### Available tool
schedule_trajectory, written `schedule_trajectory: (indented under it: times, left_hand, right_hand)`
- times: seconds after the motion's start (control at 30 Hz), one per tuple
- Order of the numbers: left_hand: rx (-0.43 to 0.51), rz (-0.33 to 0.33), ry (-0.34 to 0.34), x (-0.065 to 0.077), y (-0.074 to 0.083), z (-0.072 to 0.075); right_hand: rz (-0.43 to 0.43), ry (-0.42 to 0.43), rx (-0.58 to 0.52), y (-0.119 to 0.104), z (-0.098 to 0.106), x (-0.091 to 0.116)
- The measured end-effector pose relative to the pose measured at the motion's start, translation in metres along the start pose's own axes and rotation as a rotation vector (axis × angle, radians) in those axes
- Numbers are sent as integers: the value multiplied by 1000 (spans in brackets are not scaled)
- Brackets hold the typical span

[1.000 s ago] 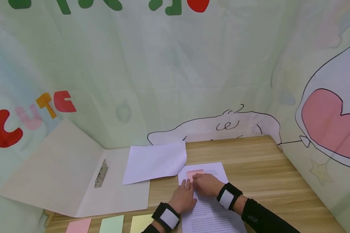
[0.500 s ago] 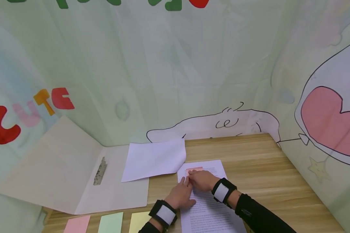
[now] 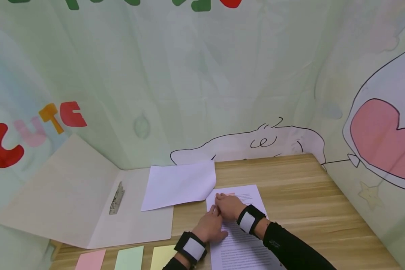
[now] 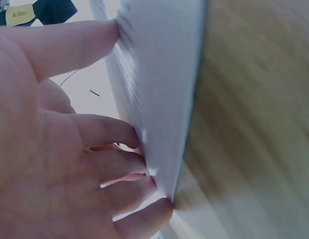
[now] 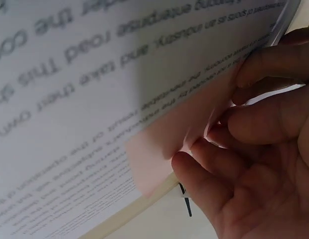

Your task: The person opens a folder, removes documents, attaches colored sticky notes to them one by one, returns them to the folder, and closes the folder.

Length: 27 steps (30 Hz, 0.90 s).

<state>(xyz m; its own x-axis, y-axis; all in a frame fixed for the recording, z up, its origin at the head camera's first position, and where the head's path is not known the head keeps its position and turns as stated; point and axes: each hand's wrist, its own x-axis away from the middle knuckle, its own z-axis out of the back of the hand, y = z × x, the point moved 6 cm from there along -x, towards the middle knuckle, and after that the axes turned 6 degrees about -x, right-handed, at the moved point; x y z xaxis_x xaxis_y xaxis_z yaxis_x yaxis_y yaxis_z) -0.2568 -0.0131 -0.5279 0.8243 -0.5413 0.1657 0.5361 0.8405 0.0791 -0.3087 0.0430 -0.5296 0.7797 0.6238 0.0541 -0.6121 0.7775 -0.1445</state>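
A white sheet of printed text (image 3: pixel 239 247) lies on the wooden table. Near its top is a pink sticky note (image 5: pixel 154 157), mostly covered by my right hand in the head view. My right hand (image 3: pixel 230 207) touches the note with its fingertips, fingers slightly bent, as the right wrist view shows. Just below and to the left, my left hand (image 3: pixel 209 227) rests its fingertips on the sheet's left side, thumb spread apart. The two hands meet near the index fingers.
An open folder (image 3: pixel 131 225) with a metal clip (image 3: pixel 117 198) stands at the left. A blank white sheet (image 3: pixel 179 187) overlaps it. Pink (image 3: pixel 91 260), green (image 3: pixel 129 258) and yellow (image 3: pixel 162 258) paper pieces lie along the front edge. A printed curtain (image 3: pixel 189 75) hangs behind.
My right hand has slid left and slightly up across the pink sticky note, covering more of it. My left hand stays nearly in place on the sheet.
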Motion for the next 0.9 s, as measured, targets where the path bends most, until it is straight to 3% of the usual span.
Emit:
schedule_trajectory:
  times: [0.3, 0.57, 0.9]
  left_hand:
    - [45, 19, 0, 2, 1, 1]
    - [4, 30, -27, 0, 1, -1]
    - [34, 32, -27, 1, 1, 1]
  right_hand:
    - [68, 67, -37, 13, -4, 9]
    - [-68, -39, -25, 28, 0, 18]
    - [-61, -10, 49, 44, -1, 26]
